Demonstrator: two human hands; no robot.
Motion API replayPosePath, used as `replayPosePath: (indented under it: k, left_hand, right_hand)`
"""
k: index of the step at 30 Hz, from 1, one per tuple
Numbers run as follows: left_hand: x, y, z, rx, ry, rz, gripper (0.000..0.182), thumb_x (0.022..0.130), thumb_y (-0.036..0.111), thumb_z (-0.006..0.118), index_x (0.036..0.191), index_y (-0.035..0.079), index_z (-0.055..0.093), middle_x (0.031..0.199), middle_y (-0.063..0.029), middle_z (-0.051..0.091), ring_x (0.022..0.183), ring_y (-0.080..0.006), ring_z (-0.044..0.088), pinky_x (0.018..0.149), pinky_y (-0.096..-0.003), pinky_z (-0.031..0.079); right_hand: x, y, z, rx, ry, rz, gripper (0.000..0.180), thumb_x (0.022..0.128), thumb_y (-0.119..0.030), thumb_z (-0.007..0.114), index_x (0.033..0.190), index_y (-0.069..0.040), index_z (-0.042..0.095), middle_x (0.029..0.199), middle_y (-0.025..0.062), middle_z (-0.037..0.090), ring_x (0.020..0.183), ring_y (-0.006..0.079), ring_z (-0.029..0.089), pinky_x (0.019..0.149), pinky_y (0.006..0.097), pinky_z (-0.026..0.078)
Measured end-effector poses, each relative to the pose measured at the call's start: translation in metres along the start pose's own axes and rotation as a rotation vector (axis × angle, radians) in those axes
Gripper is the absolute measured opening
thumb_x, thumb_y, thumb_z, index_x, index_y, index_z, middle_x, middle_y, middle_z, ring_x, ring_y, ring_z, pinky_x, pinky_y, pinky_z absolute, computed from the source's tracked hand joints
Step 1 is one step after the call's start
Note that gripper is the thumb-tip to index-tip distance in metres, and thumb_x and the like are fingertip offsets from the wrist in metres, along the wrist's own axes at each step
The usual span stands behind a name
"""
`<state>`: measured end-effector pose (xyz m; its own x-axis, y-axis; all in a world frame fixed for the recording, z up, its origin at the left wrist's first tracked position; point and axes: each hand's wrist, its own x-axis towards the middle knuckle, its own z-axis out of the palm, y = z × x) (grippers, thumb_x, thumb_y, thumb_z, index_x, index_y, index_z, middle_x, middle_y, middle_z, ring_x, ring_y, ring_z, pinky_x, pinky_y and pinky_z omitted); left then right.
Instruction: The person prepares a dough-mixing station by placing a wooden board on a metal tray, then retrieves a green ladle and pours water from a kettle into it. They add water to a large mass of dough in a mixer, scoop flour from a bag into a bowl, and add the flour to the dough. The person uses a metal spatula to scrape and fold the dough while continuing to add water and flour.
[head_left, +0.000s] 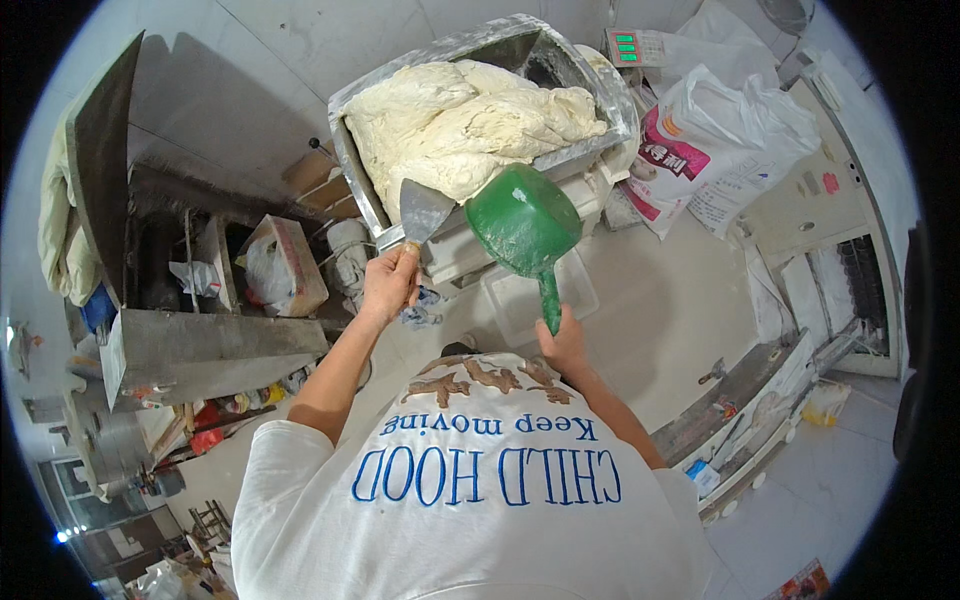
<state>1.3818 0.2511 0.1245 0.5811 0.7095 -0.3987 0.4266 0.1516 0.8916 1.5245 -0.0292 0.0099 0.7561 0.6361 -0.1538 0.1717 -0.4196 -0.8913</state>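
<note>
A large mass of pale dough (465, 124) fills most of a floury metal mixer trough (349, 146) in front of me. My left hand (392, 283) grips the handle of a metal scraper (422, 211), its blade overlapping the near left side of the trough in view. In my right hand (564, 341) is the handle of a green plastic dipper (525, 217). The dipper's rounded underside faces me, so its inside is hidden. Its bowl covers part of the trough's near edge; whether it touches the dough I cannot tell.
Plastic sacks (686, 150) and a digital scale (636, 48) stand right of the trough. A translucent plastic bin (517, 300) sits on the floor below. To the left are a metal cabinet (217, 352) with a raised lid (105, 165) and a box (281, 266) holding bags.
</note>
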Motion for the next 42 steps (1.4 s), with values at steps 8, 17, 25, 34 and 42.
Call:
replayPosePath:
  k: [8,17,25,34,42]
  left_hand:
    - [0.076,0.062,0.048,-0.18,-0.012,-0.126,0.031,0.098,0.025,0.057,0.072,0.008,0.054,0.056,-0.0021,0.054,0.036,-0.0127,0.044,0.033,-0.0268,0.031]
    - [0.187,0.121,0.107,-0.485,0.021,-0.199,0.016,0.096,0.013,0.056,0.081,0.005,0.053,0.063,-0.0072,0.058,0.042,-0.0158,0.05,0.036,-0.0276,0.039]
    - [0.031,0.067,0.064,-0.305,-0.092,-0.121,0.03,0.099,0.025,0.057,0.076,0.005,0.056,0.06,-0.0051,0.056,0.04,-0.0142,0.05,0.033,-0.0286,0.034]
    - [0.067,0.09,0.07,0.08,-0.061,0.065,0.038,0.1,0.033,0.058,0.078,0.003,0.063,0.058,-0.0033,0.057,0.038,-0.0113,0.048,0.036,-0.0304,0.033]
    - [0.069,0.109,0.054,0.171,-0.154,0.005,0.041,0.101,0.039,0.06,0.076,0.007,0.058,0.053,-0.0024,0.052,0.037,-0.0107,0.044,0.036,-0.0301,0.03]
  right_hand:
    - [0.077,-0.066,-0.047,-0.274,0.1,-0.033,0.034,0.09,-0.028,0.064,0.107,0.001,0.055,0.091,0.0287,0.065,0.09,0.0497,0.063,0.077,0.0543,0.049]
    - [0.219,-0.155,-0.125,0.023,-0.227,0.198,0.029,0.09,-0.021,0.063,0.074,0.003,0.057,0.061,0.0141,0.059,0.049,0.0259,0.058,0.05,0.0415,0.049]
    - [0.149,-0.131,-0.12,0.388,-0.15,0.299,0.02,0.092,-0.015,0.063,0.085,0.002,0.056,0.067,0.0073,0.055,0.052,0.0187,0.054,0.044,0.036,0.048]
    - [0.128,-0.156,-0.125,0.334,-0.204,0.289,0.02,0.092,-0.016,0.063,0.087,0.002,0.055,0.069,0.0078,0.056,0.052,0.0185,0.054,0.045,0.0372,0.049]
    - [0.112,-0.164,-0.14,0.33,-0.225,0.265,0.021,0.09,-0.02,0.063,0.084,-0.004,0.051,0.069,0.004,0.053,0.052,0.0152,0.054,0.043,0.0357,0.047]
